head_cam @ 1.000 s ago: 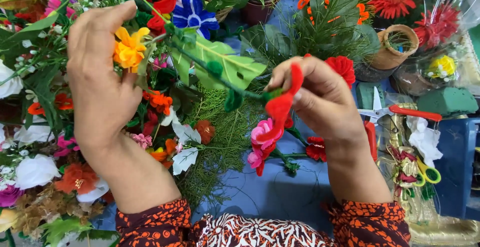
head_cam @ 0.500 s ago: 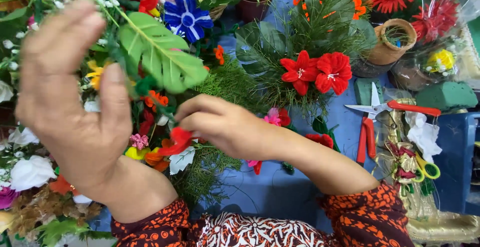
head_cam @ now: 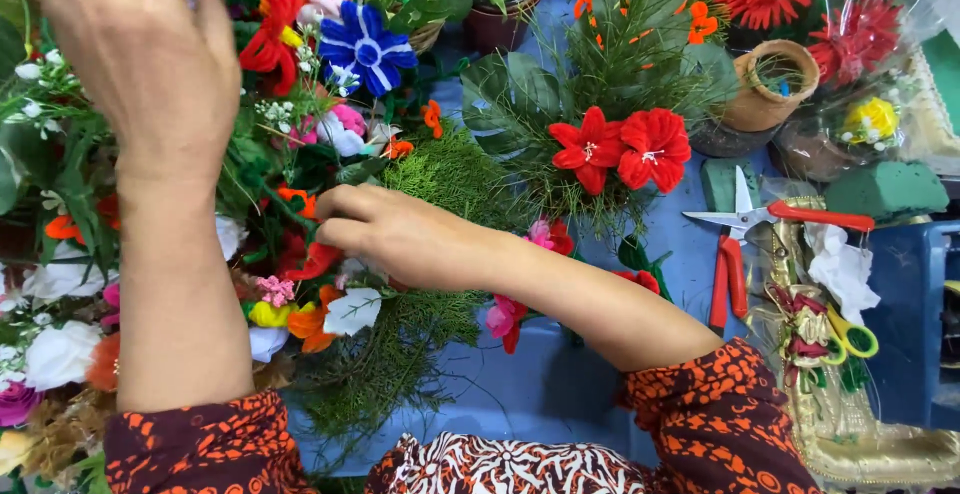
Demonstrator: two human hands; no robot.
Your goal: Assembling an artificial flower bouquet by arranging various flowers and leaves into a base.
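Right hand (head_cam: 400,234) closed on a red flower (head_cam: 312,259), pressed into the bouquet (head_cam: 330,154) at the blue table (head_cam: 520,384)'s left edge; left hand (head_cam: 140,54) raised open, steadying stems.

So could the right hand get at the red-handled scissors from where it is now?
Probably yes. The right hand is busy among the flowers at the left, but the scissors lie uncovered on the blue table to its right, with nothing stacked over them.
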